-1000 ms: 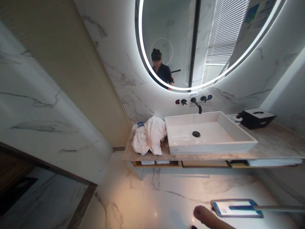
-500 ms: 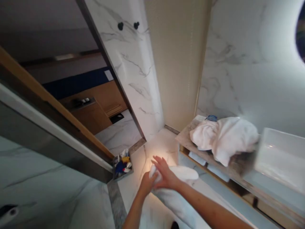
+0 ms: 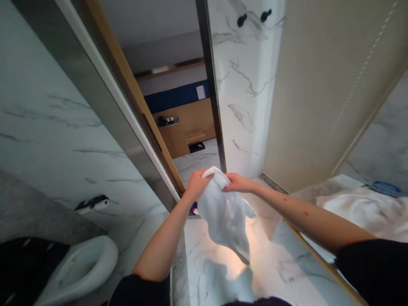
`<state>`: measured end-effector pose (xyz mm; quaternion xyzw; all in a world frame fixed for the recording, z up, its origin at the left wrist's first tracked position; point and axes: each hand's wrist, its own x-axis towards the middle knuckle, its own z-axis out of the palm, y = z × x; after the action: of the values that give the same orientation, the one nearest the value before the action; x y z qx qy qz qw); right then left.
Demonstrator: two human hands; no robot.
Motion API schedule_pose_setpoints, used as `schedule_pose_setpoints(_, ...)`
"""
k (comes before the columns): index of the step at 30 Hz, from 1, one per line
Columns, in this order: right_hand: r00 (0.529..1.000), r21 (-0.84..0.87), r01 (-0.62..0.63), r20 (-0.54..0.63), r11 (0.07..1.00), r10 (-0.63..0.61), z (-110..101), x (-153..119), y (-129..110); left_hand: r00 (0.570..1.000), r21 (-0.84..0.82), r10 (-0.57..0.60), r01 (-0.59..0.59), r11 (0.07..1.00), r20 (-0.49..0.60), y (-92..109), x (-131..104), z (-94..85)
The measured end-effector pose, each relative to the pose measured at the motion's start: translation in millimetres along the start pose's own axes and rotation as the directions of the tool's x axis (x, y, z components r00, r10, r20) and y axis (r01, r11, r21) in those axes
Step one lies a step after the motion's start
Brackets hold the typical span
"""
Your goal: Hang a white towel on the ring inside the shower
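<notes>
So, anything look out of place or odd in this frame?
Only one thing: a heap of white towels lies crumpled, not folded, on the vanity counter at right. The left hand and right hand hold a white cloth hanging loosely.

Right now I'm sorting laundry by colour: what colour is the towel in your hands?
White; the towel shows plainly in the head view.

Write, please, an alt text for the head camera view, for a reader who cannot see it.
Both hands hold up a white towel by its top edge, left hand and right hand close together, and the cloth hangs down over a marble floor. A toilet is at lower left, and more white towels lie on the counter at right.
</notes>
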<state>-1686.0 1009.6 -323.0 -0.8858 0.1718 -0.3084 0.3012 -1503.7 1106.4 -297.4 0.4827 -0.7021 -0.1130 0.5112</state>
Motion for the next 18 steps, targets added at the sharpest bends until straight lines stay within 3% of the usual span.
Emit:
schedule_pose_setpoints(2, 0.991, -0.047, 0.13, -0.037, 0.99, -0.132, -4.1, 24.7, -23.1, 0.996, 0.139, 0.084, -0.083, 0.987, -0.001, 19.2, 5.5, -11.3)
schedule_pose_setpoints(4, 0.978, -0.128, 0.207, 0.007, 0.97, -0.207, -9.2, 47.1, -53.0, 0.989, 0.225, 0.14, -0.125, 0.966, -0.052, 35.9, 10.4, -28.6)
schedule_pose_setpoints(8, 0.929, -0.256, 0.368, 0.077, 0.894, -0.361, -13.4, 82.9, -115.1, 0.934, 0.224, 0.164, -0.095, 0.97, -0.316, 59.1, 7.5, -72.7)
schedule_pose_setpoints(10, 0.894, -0.265, 0.441, 0.045, 0.858, -0.445, -9.3, 96.4, -139.8, 0.883, 0.202, 0.128, -0.038, 0.979, -0.452, 67.6, -2.8, -89.9)
schedule_pose_setpoints(12, 0.882, -0.218, 0.471, 0.089, 0.855, -0.463, -1.5, 105.8, -155.1, 0.824, 0.206, 0.083, 0.041, 0.978, -0.56, 75.6, -19.2, -101.2)
schedule_pose_setpoints(14, 0.877, -0.152, 0.451, 0.26, 0.88, -0.405, 9.1, 109.0, -158.1, 0.759, 0.212, 0.057, 0.108, 0.971, -0.649, 83.1, -42.9, -109.5)
schedule_pose_setpoints(16, 0.832, -0.154, 0.403, 0.473, 0.902, -0.291, 22.7, 104.4, -149.8, 0.68, 0.183, 0.033, 0.15, 0.972, -0.733, 89.4, -75.1, -118.6)
schedule_pose_setpoints(18, 0.778, -0.183, 0.366, 0.598, 0.912, -0.192, 39.4, 92.5, -137.7, 0.581, 0.152, -0.023, 0.251, 0.956, -0.814, 93.0, -115.0, -129.4)
